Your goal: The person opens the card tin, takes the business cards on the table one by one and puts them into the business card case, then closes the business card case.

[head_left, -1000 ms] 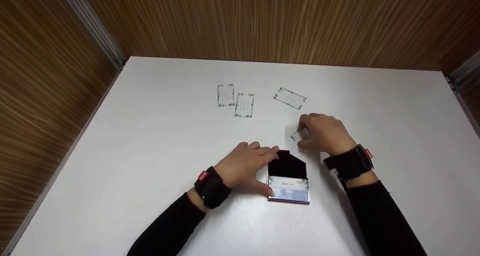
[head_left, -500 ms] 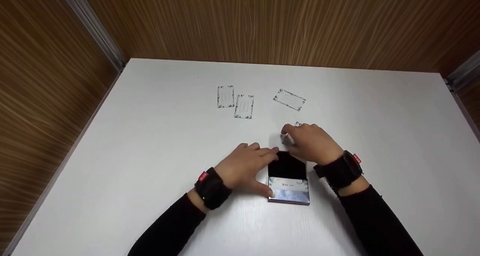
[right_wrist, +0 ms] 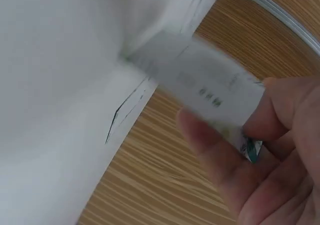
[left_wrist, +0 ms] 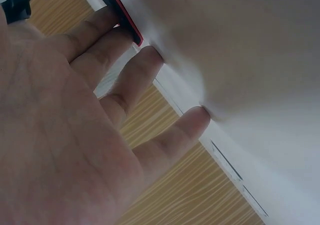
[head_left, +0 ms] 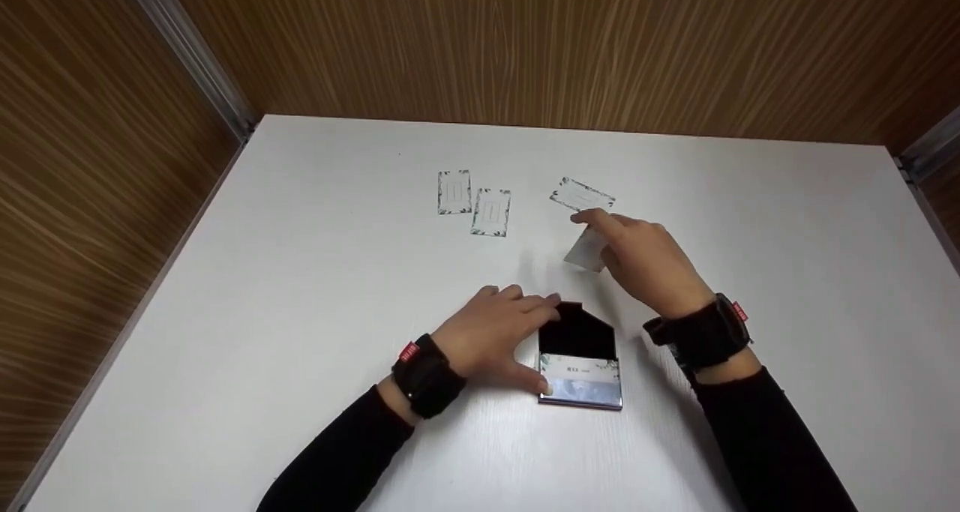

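Note:
A black card case (head_left: 576,332) with its flap folded back lies on the white table; a printed card (head_left: 562,366) stands behind its shiny front pocket. My left hand (head_left: 495,332) spreads along the case's left side, thumb at the lower corner and index finger at the upper one. In the left wrist view the fingers stretch out fairly straight, two at the dark case edge (left_wrist: 122,15), the other fingertips on the table. My right hand (head_left: 649,261) pinches a business card (right_wrist: 200,80), which hangs tilted behind the case, leaf print at its corner.
Two leaf-bordered cards (head_left: 454,192) lie side by side at the back middle. Another such card (head_left: 581,193) lies aslant just beyond my right hand, partly covered by it. Wood-grain panels (head_left: 525,47) enclose the white table (head_left: 337,272) at the back and sides.
My right hand first came left towards the case, then went back and to the right with the card, now turned downward. My left hand and the case have stayed in place.

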`<state>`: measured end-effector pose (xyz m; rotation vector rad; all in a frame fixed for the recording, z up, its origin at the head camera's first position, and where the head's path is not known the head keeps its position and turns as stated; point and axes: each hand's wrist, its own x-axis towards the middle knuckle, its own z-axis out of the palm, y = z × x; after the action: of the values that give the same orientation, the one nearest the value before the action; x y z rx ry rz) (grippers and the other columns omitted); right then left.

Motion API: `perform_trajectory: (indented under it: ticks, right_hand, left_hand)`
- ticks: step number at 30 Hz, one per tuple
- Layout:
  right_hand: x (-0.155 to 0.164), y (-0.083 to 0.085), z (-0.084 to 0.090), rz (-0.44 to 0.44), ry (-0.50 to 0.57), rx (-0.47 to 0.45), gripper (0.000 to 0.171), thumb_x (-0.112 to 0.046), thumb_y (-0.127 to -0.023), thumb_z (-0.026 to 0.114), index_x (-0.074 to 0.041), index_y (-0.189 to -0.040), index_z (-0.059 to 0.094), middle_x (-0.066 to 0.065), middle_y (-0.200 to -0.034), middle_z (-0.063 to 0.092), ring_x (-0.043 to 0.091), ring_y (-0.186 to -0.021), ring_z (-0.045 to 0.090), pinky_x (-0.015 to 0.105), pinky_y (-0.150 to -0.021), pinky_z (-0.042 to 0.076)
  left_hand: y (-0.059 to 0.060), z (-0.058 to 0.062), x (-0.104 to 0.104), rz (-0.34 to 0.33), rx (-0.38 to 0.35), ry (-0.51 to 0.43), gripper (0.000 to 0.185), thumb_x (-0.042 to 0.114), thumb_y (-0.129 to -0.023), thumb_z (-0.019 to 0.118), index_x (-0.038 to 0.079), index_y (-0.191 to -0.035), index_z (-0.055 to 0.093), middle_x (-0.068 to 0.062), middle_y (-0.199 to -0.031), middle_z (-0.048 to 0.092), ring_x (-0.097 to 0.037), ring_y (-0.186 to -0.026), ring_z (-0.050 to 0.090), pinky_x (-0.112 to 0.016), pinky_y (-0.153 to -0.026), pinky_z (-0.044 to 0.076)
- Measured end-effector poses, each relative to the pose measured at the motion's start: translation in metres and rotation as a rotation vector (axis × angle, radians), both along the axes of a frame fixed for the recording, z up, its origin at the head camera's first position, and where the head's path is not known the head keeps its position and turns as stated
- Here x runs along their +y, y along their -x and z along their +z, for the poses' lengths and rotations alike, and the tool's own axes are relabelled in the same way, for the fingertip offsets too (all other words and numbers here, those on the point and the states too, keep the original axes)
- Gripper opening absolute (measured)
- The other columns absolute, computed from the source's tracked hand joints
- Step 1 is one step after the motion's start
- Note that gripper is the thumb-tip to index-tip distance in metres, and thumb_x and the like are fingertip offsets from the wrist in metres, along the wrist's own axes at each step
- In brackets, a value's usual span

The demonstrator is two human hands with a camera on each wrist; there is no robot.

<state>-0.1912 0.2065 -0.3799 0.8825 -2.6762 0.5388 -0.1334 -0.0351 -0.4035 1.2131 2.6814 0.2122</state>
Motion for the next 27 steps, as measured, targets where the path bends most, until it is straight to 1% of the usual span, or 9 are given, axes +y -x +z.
perform_trajectory:
  ticks: [2, 4, 9, 11, 14, 16, 19, 24, 27]
  right_hand:
    - [0.001, 0.001, 0.003, 0.017, 0.049, 0.011, 0.056, 0.014, -0.083, 0.054, -0.017, -0.13, 0.058, 0.009, -0.105, 0.074, 0.02, -0.069, 0.061, 0.036, -0.064, 0.051]
    - [0.001, 0.001, 0.005, 0.039, 0.084, 0.01, 0.054, 0.012, -0.083, 0.052, -0.017, -0.129, 0.06, 0.008, -0.102, 0.074, 0.019, -0.069, 0.059, 0.034, -0.063, 0.049]
    - [0.001, -0.002, 0.008, 0.072, 0.13, -0.043, 0.055, 0.012, -0.083, 0.053, -0.016, -0.13, 0.059, 0.003, -0.077, 0.065, 0.014, -0.061, 0.046, 0.029, -0.057, 0.042]
    - [0.001, -0.004, 0.01, 0.075, 0.133, -0.067, 0.054, 0.011, -0.083, 0.055, -0.015, -0.129, 0.057, 0.001, -0.073, 0.061, 0.013, -0.06, 0.044, 0.028, -0.056, 0.042]
    - [0.001, -0.005, 0.013, 0.094, 0.152, -0.082, 0.048, 0.011, -0.081, 0.058, -0.012, -0.123, 0.057, 0.001, -0.082, 0.067, 0.011, -0.065, 0.053, 0.028, -0.058, 0.047]
    - [0.001, -0.005, 0.015, 0.121, 0.17, -0.076, 0.046, 0.012, -0.082, 0.059, -0.013, -0.121, 0.06, 0.001, -0.096, 0.071, 0.011, -0.075, 0.061, 0.03, -0.064, 0.05]
    - [0.002, -0.006, 0.016, 0.177, 0.192, -0.046, 0.047, 0.015, -0.084, 0.056, -0.014, -0.118, 0.068, 0.0, -0.106, 0.069, 0.013, -0.088, 0.064, 0.029, -0.071, 0.05]
    - [0.001, -0.009, 0.016, 0.224, 0.172, -0.018, 0.054, 0.017, -0.088, 0.051, -0.02, -0.118, 0.075, 0.003, -0.104, 0.056, 0.014, -0.087, 0.057, 0.023, -0.069, 0.045]
    - [0.0, -0.01, 0.018, 0.244, 0.155, -0.025, 0.054, 0.018, -0.089, 0.051, -0.022, -0.115, 0.076, 0.003, -0.103, 0.053, 0.013, -0.088, 0.057, 0.022, -0.069, 0.046]
  left_hand:
    - [0.0, 0.0, 0.0, 0.0, 0.0, -0.002, 0.097, 0.076, -0.07, 0.07, 0.023, -0.148, 0.047, 0.006, -0.156, 0.042, -0.019, -0.125, 0.047, -0.046, -0.103, 0.04]
    - [0.0, 0.0, 0.0, 0.001, -0.001, 0.001, 0.098, 0.076, -0.07, 0.07, 0.022, -0.148, 0.046, 0.006, -0.156, 0.042, -0.019, -0.125, 0.047, -0.046, -0.102, 0.04]
    - [0.0, -0.001, 0.001, 0.003, -0.008, 0.009, 0.098, 0.076, -0.071, 0.07, 0.022, -0.149, 0.046, 0.006, -0.155, 0.043, -0.018, -0.124, 0.047, -0.045, -0.102, 0.04]
    - [0.0, -0.001, 0.001, 0.007, -0.015, 0.005, 0.097, 0.075, -0.071, 0.071, 0.022, -0.148, 0.046, 0.007, -0.156, 0.042, -0.018, -0.124, 0.047, -0.044, -0.102, 0.04]
    - [-0.001, -0.001, 0.001, 0.007, -0.015, -0.005, 0.095, 0.074, -0.071, 0.072, 0.023, -0.146, 0.048, 0.007, -0.156, 0.042, -0.018, -0.123, 0.047, -0.044, -0.102, 0.039]
    - [0.0, 0.0, 0.001, 0.006, -0.009, -0.015, 0.093, 0.074, -0.07, 0.073, 0.023, -0.145, 0.049, 0.007, -0.156, 0.042, -0.017, -0.121, 0.047, -0.044, -0.101, 0.04]
    - [0.0, 0.0, 0.0, 0.0, 0.0, -0.024, 0.092, 0.074, -0.07, 0.073, 0.023, -0.143, 0.051, 0.007, -0.155, 0.043, -0.017, -0.12, 0.047, -0.044, -0.1, 0.04]
    - [-0.001, 0.0, 0.0, 0.006, -0.004, -0.013, 0.092, 0.074, -0.07, 0.072, 0.023, -0.144, 0.05, 0.007, -0.156, 0.042, -0.017, -0.121, 0.047, -0.044, -0.101, 0.04]
    - [-0.001, 0.0, 0.0, 0.013, -0.007, -0.006, 0.092, 0.074, -0.07, 0.072, 0.024, -0.144, 0.05, 0.007, -0.156, 0.042, -0.017, -0.123, 0.046, -0.044, -0.103, 0.039]
